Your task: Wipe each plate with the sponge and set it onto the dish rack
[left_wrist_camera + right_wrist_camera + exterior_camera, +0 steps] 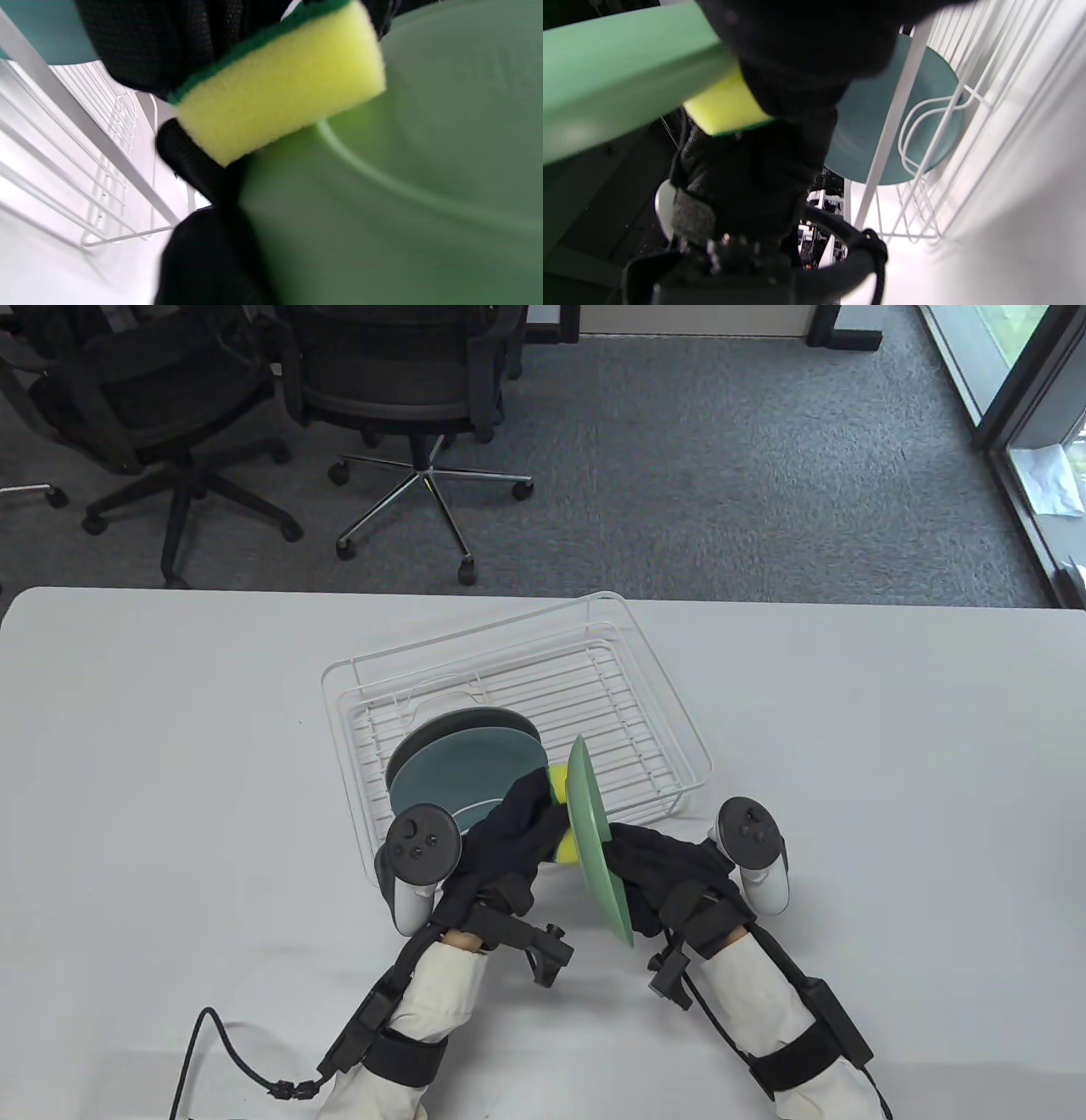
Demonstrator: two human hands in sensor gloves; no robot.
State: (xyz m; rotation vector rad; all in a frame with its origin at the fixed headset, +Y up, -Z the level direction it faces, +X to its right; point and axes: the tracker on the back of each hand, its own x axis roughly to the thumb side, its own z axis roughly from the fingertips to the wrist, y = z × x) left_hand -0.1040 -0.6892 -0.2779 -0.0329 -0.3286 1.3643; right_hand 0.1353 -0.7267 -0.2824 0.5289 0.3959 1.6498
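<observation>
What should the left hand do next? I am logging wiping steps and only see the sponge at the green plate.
Probably drag the sponge across the green plate: the left hand grips it against the face, the right hand holds the plate on edge, and teal plates already lie in the rack.

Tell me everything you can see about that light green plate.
The light green plate is round, smooth and matte, with a raised inner ring; it looks like plastic or ceramic. It stands on edge above the table, just before the white wire rack. The right hand holds it while the left hand presses a yellow sponge against it.
</observation>
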